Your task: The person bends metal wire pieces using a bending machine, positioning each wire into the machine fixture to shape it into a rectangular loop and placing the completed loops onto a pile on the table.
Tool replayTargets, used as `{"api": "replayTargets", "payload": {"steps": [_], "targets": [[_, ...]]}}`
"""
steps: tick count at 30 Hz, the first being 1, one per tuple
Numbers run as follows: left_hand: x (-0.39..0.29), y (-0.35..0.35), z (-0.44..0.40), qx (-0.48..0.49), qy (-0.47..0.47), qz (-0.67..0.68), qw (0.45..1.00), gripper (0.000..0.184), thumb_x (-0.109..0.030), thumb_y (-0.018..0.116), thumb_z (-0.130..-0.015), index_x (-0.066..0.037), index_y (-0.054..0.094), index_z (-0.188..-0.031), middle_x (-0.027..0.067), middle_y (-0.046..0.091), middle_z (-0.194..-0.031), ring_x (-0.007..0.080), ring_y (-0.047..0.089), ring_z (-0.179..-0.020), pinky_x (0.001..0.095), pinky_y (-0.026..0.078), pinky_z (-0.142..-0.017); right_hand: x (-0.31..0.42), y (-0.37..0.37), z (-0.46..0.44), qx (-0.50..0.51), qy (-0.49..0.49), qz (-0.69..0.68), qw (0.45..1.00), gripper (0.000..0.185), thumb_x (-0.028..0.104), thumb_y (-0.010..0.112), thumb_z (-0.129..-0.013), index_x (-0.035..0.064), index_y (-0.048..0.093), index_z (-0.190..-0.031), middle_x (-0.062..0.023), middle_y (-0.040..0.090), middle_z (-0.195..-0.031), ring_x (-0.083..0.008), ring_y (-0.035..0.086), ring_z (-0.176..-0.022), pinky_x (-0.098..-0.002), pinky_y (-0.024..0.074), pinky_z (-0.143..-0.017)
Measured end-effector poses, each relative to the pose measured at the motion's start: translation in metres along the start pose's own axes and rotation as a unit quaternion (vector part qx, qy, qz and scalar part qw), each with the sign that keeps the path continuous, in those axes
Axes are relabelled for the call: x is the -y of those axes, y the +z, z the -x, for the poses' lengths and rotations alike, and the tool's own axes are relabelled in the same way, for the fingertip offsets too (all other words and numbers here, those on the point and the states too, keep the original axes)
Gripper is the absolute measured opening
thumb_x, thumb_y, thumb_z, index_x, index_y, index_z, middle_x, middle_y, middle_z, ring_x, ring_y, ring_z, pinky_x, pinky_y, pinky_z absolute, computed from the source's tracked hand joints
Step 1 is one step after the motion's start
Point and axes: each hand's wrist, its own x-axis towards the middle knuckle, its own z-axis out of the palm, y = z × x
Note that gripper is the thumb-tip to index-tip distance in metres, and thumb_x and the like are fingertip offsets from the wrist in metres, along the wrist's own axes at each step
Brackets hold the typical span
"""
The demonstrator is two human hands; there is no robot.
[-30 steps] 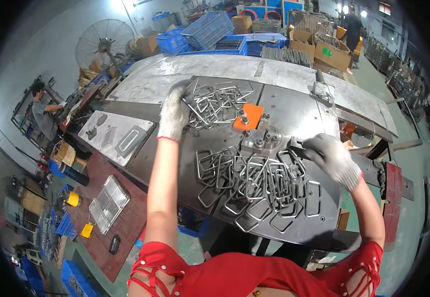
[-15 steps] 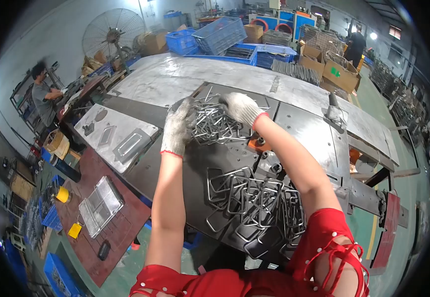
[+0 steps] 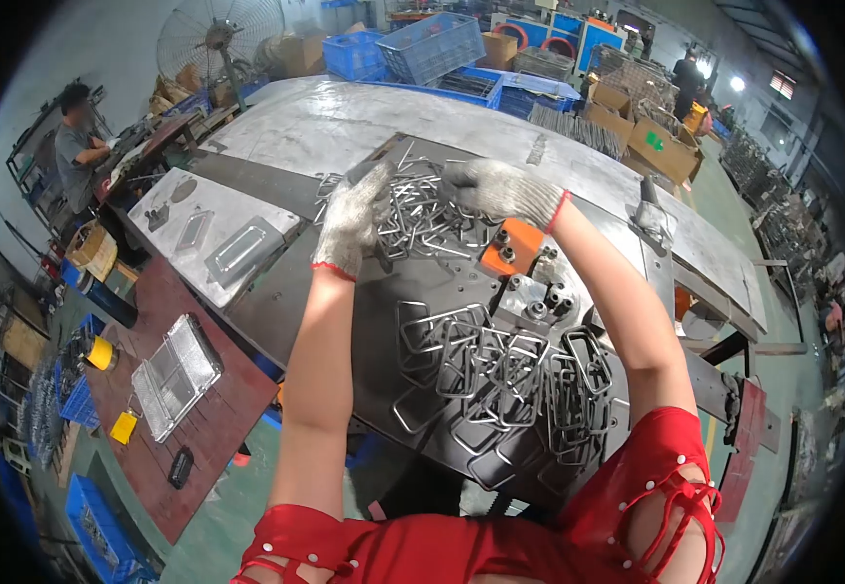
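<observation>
With the left hand (image 3: pixel 354 219), gloved, curled at the left edge of the pile of bent rods (image 3: pixel 421 216) on the worktop (image 3: pixel 374 321); with the right hand (image 3: pixel 505 190), palm turned down, reaching into the pile from the other side. Fairly narrow at the fingers in both, apart across the pile; no telling from here about a rod actually gripped by either.

Likely light singly, stiff and springless, hardly fragile, but smooth enough to slide and, crossed so thickly, apt to snag on neighbours. Best pinched on a straight length, clear of the bends, then lifted free of the tangle.

Reaching nearly straight forward with the left forearm, wrist just short of the pile; slanting inward with the right forearm, elbow bent outward, wrist beyond the orange block (image 3: pixel 517 243). Nearer the body, below the pile and beside the metal fixture (image 3: pixel 536 310), a heap of loops (image 3: pixel 500 365).
</observation>
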Motion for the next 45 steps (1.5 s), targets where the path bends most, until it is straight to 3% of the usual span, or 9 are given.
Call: {"api": "replayTargets", "payload": {"steps": [3,7,14,15,21,26,27,31,45], "targets": [[0.000,0.004,0.002,-0.012,0.002,-0.009,1.000,0.015,-0.015,0.063,-0.098,-0.002,0.061,-0.106,-0.0047,0.049,-0.073,0.0020,0.038,-0.052,0.0194,0.028,-0.044,0.006,-0.005,0.026,0.035,0.075,-0.007,0.997,0.035,0.025,0.060,-0.090,0.0031,0.069,-0.115,-0.0177,0.072,-0.100,-0.0248,0.070,-0.087,-0.0371,0.0548,-0.080],[0.002,0.004,0.003,0.011,0.003,-0.025,1.000,0.021,-0.017,0.063,-0.099,0.001,0.061,-0.111,-0.0052,0.049,-0.073,0.0022,0.037,-0.052,0.0190,0.028,-0.044,-0.015,-0.003,0.056,0.113,0.007,-0.137,0.984,0.029,0.019,0.064,-0.089,0.0049,0.070,-0.114,-0.0175,0.071,-0.103,-0.0266,0.069,-0.093,-0.0370,0.0534,-0.084],[0.018,0.007,0.000,0.041,-0.019,0.001,0.999,0.022,-0.019,0.060,-0.101,0.000,0.060,-0.112,-0.0067,0.042,-0.069,0.0028,0.034,-0.051,0.0199,0.027,-0.044,0.023,-0.010,0.098,-0.066,-0.030,0.150,0.986,0.024,0.016,0.071,-0.085,0.0047,0.069,-0.106,-0.0159,0.066,-0.106,-0.0359,0.065,-0.098,-0.0427,0.0516,-0.085],[0.020,0.010,0.001,0.040,-0.023,0.000,0.999,0.022,-0.019,0.059,-0.101,0.000,0.060,-0.111,-0.0065,0.041,-0.069,0.0030,0.034,-0.052,0.0201,0.027,-0.044,0.015,-0.012,0.101,-0.166,-0.089,0.144,0.971,0.023,0.028,0.068,-0.087,0.0070,0.070,-0.098,-0.0161,0.060,-0.089,-0.0364,0.062,-0.090,-0.0458,0.0504,-0.083],[0.033,0.032,0.013,0.051,-0.012,-0.075,0.996,0.026,-0.024,0.060,-0.101,0.000,0.060,-0.112,-0.0046,0.046,-0.074,0.0039,0.037,-0.056,0.0208,0.031,-0.048,-0.021,-0.022,0.128,-0.191,0.100,0.023,0.976,0.025,0.018,0.061,-0.094,0.0040,0.066,-0.113,-0.0192,0.069,-0.103,-0.0381,0.065,-0.099,-0.0421,0.0520,-0.085],[0.052,0.039,0.016,0.035,-0.035,-0.129,0.990,0.029,-0.026,0.061,-0.100,0.000,0.061,-0.113,-0.0036,0.049,-0.077,0.0042,0.040,-0.061,0.0204,0.034,-0.053,-0.050,0.011,0.144,-0.215,0.081,0.078,0.970,0.031,0.030,0.054,-0.097,0.0054,0.066,-0.112,-0.0197,0.068,-0.102,-0.0394,0.064,-0.098,-0.0470,0.0512,-0.084],[0.046,0.035,0.018,0.079,-0.055,-0.183,0.978,0.044,-0.032,0.066,-0.096,-0.001,0.060,-0.125,0.0031,0.066,-0.101,0.0081,0.055,-0.082,0.0234,0.045,-0.068,-0.053,0.014,0.144,-0.220,0.086,0.077,0.969,0.030,0.029,0.054,-0.097,0.0054,0.066,-0.112,-0.0199,0.068,-0.101,-0.0395,0.064,-0.098,-0.0473,0.0511,-0.084],[0.045,0.037,0.018,0.085,-0.043,-0.160,0.983,0.032,-0.031,0.066,-0.095,-0.004,0.067,-0.112,-0.0062,0.055,-0.077,0.0035,0.046,-0.065,0.0207,0.034,-0.054,-0.058,0.020,0.146,-0.250,0.099,0.081,0.960,0.029,0.029,0.053,-0.097,0.0056,0.065,-0.110,-0.0199,0.067,-0.098,-0.0396,0.064,-0.096,-0.0487,0.0505,-0.083],[0.048,0.038,0.018,0.129,-0.061,-0.097,0.985,0.028,-0.027,0.066,-0.097,-0.001,0.066,-0.109,-0.0061,0.046,-0.069,0.0032,0.036,-0.055,0.0198,0.028,-0.048,-0.063,0.024,0.159,-0.200,0.142,0.056,0.968,0.035,0.033,0.051,-0.098,0.0078,0.066,-0.117,-0.0191,0.068,-0.103,-0.0389,0.064,-0.098,-0.0482,0.0513,-0.085]]}}
